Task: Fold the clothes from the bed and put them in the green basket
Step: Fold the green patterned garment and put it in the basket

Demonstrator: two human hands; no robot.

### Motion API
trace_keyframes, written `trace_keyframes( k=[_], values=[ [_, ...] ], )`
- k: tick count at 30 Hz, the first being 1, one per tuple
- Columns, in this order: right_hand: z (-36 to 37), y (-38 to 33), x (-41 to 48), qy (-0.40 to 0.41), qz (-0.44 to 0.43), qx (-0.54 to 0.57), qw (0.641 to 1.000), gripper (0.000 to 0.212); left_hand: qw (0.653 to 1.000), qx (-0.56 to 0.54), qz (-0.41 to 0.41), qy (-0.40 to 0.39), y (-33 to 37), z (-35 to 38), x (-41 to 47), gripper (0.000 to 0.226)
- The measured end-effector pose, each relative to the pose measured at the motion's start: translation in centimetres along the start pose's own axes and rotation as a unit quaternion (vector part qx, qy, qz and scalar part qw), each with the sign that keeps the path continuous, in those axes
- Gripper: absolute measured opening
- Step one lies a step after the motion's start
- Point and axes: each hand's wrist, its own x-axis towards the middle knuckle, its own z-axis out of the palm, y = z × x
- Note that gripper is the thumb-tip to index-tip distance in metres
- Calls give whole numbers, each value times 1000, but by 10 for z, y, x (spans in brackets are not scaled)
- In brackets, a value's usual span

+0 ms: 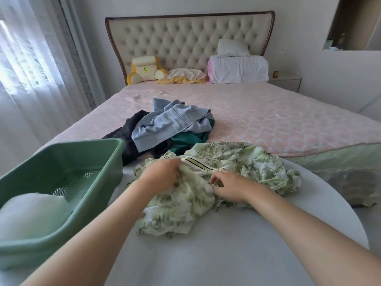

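A crumpled green-and-white leaf-print garment [237, 162] lies on a round white table [216, 244] at the foot of the bed. My left hand [162, 174] grips a bunch of its fabric near a striped band. My right hand [228, 185] pinches the cloth just to the right. A pile of clothes sits behind on the pink bedspread: a light blue garment [171, 122] on top, a dark green one [187, 141] and a black one [128, 131] beneath. The green basket [99, 153] stands at the left and holds a white item [31, 215].
The bed [268, 112] has a tufted headboard, white pillows [237, 69] and a yellow plush toy [144, 69] at its head. Curtains [31, 79] hang at the left. A nightstand [286, 81] stands at the right of the bed.
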Motion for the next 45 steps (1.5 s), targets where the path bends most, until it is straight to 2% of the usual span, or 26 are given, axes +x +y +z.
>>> trace_keyframes(
  k=[3,5,7,9,11,12,13,14,15,16,17,19,22,23,25,27,28,29,30,32,33,35,37,39,42,45],
  values=[
    [-2,1,2,-17,20,-7,1000,69,969,-57,-159,177,-37,-26,8,28],
    [-4,0,3,-40,34,-19,998,76,949,-25,-243,201,-59,-45,8,32],
    [-3,-2,2,-63,41,-61,995,89,942,42,-282,178,-72,-58,8,33],
    [0,-8,0,-56,38,-112,991,99,945,80,-252,193,-68,-63,2,43],
    [3,-13,-1,-41,27,-122,991,95,962,42,-128,238,-50,-55,-7,55],
    [4,-15,0,-37,24,-101,994,89,973,-20,-45,225,-38,-48,-13,56],
    [6,-17,0,-36,25,-85,995,83,984,-79,30,154,-26,-40,-22,54],
    [7,-20,1,-34,27,-88,995,78,990,-106,79,49,-14,-30,-30,57],
    [7,-21,2,-31,35,-113,992,73,991,-76,95,-55,-6,-16,-36,66],
    [7,-22,2,-27,44,-155,987,68,989,0,95,-114,-5,-2,-39,67],
    [6,-22,2,-26,57,-195,979,60,986,85,68,-123,-7,7,-40,60],
    [0,-28,-3,-37,88,-240,966,40,975,207,-28,-83,-16,7,-40,39],
    [-12,-50,-17,-116,106,-234,959,15,956,237,-146,-90,-33,0,-43,31],
    [-15,-60,-22,-157,100,-218,958,21,951,232,-168,-117,-36,-1,-44,33],
    [-21,-80,-33,-281,102,-136,944,50,950,211,-184,-140,-37,-1,-44,40],
    [-25,-95,-40,-370,78,-22,926,62,966,185,-157,-88,-30,-4,-44,45],
    [-23,-96,-37,-352,37,31,935,57,978,154,-131,-44,-24,-5,-44,44],
    [-20,-96,-33,-278,-11,65,958,47,989,102,-109,-17,-19,-5,-45,41],
    [-16,-95,-26,-162,-48,81,982,38,994,44,-97,-27,-15,-4,-47,38],
    [-6,-89,-9,56,-88,29,994,30,983,-3,-110,-146,-8,3,-52,47],
    [1,-86,-2,99,-106,-12,989,29,967,8,-122,-221,-6,10,-55,66],
    [14,-80,10,47,-130,-53,989,54,941,19,-133,-311,-7,22,-58,101],
    [21,-73,17,-47,-91,-63,993,67,942,-21,-119,-315,-15,28,-55,110],
    [23,-54,29,-90,-33,-91,991,76,949,-70,-97,-293,-22,34,-50,113],
    [17,-24,42,-80,112,-197,971,97,973,-100,-75,-192,-32,45,-37,111],
    [10,3,50,-46,263,-268,926,108,998,24,-54,5,-33,55,-20,72]
  ],
)
